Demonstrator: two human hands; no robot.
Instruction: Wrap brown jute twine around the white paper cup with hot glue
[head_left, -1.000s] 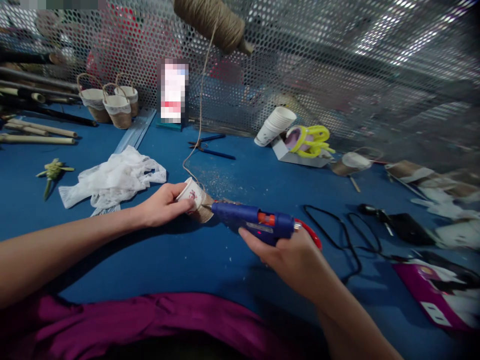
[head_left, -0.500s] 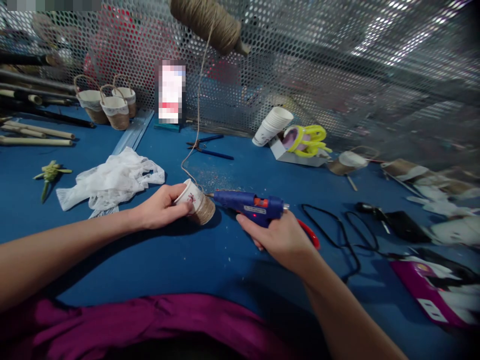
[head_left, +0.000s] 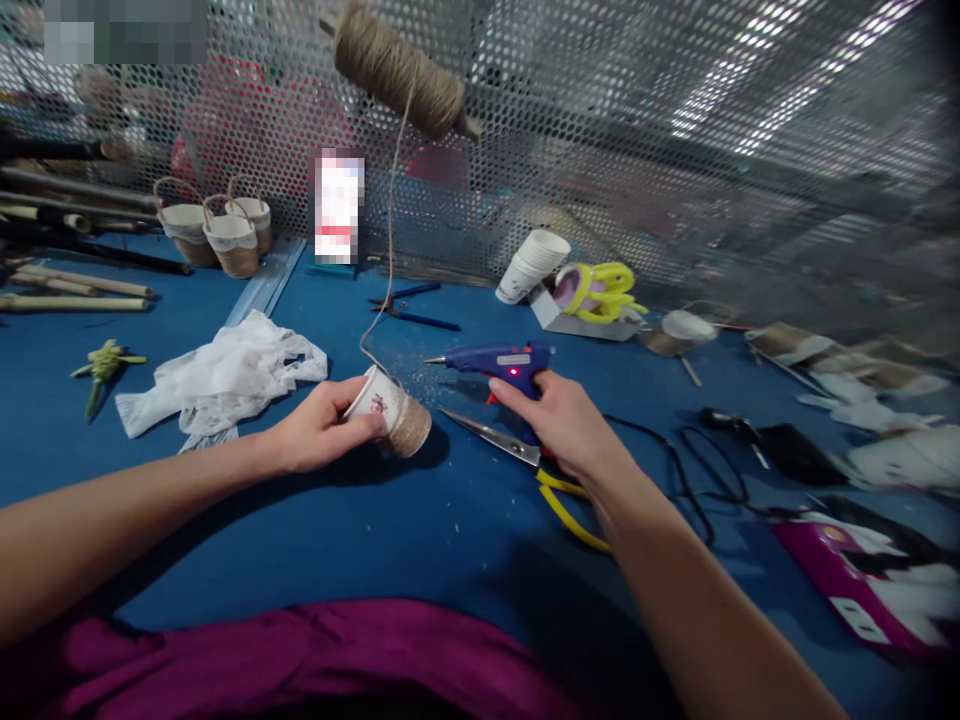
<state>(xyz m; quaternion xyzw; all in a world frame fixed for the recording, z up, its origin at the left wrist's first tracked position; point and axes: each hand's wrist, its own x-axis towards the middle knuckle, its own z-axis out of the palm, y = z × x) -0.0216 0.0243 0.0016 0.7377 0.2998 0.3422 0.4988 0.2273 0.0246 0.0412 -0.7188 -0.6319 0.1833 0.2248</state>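
Observation:
Tilted on its side, a white paper cup (head_left: 370, 402) has brown twine (head_left: 409, 425) wound round its base end. My left hand (head_left: 324, 425) grips the cup near its rim, thumb on the printed side. From the cup a strand of twine runs up to a spool of twine (head_left: 397, 75) hung on the mesh. My right hand (head_left: 562, 420) is closed round the handle of a blue glue gun (head_left: 495, 362), its red light lit. The nozzle points left and is apart from the cup. Scissors with yellow handles (head_left: 495, 437) lie below the gun, partly hidden by my right hand.
Pliers (head_left: 416, 308) lie behind the cup. White lace (head_left: 225, 375) is heaped at the left, with three twine-wrapped baskets (head_left: 232, 245) farther back. Stacked paper cups (head_left: 531, 267) lean near a yellow coil (head_left: 600, 295). A black cord (head_left: 667, 450) loops at the right.
The glue gun has moved up and away from the cup in my right hand. The scissors beneath it now show. My left hand still holds the cup, with little change.

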